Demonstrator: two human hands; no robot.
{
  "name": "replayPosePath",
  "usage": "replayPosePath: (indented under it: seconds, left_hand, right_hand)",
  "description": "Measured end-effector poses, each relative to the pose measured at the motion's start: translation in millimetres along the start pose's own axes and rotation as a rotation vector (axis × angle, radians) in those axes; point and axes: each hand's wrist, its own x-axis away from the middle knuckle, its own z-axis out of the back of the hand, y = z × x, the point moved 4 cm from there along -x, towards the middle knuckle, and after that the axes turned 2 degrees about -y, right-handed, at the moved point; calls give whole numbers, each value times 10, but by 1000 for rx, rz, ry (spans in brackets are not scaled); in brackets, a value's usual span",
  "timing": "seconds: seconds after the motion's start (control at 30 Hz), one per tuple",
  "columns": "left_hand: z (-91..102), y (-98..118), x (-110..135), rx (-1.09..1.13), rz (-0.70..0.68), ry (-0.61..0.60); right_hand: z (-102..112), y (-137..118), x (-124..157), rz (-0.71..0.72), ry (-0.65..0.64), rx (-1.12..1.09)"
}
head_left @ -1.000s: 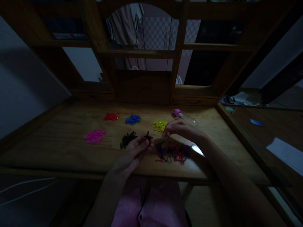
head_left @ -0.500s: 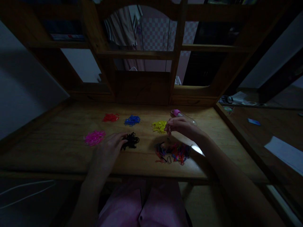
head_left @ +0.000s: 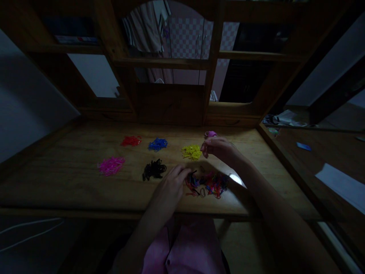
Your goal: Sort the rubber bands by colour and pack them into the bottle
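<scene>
My left hand (head_left: 169, 184) reaches over the table to the left edge of a mixed-colour pile of rubber bands (head_left: 216, 184). Its thumb and forefinger are slightly apart, with no band visible between them. Beside the yellow rubber bands (head_left: 191, 152), my right hand (head_left: 218, 147) hovers with its fingers curled together; whatever they may hold is too small and dark to make out. Left of my left hand is a heap of black rubber bands (head_left: 154, 169). Further off lie blue rubber bands (head_left: 157, 144), red rubber bands (head_left: 131, 140) and pink rubber bands (head_left: 111, 166).
A pink cap (head_left: 211, 134), on a bottle mostly hidden, shows behind my right hand. The wooden table (head_left: 71, 152) backs onto a shelf unit (head_left: 171, 104). On the side surface at right are a white paper (head_left: 342, 186) and a small blue item (head_left: 303, 146).
My left hand has left the black rubber bands and moved right to the mixed pile. My right hand stays near the yellow ones. The view has shifted slightly.
</scene>
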Motion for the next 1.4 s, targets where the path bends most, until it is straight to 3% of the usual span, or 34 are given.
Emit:
replayPosePath:
  seconds: [0.43, 0.73, 1.13, 1.4]
  left_hand:
    - [-27, 55, -149, -83, 24, -136]
    - [78, 174, -93, 67, -47, -249]
    - [49, 216, -169, 58, -70, -261]
    - [58, 133, -229, 136, -35, -249]
  right_hand:
    - [-27, -3, -1, -5, -21, 42]
    - [-46, -27, 12, -13, -19, 51]
    - [-56, -38, 14, 4, -30, 38]
    - [-50, -28, 12, -10, -20, 46]
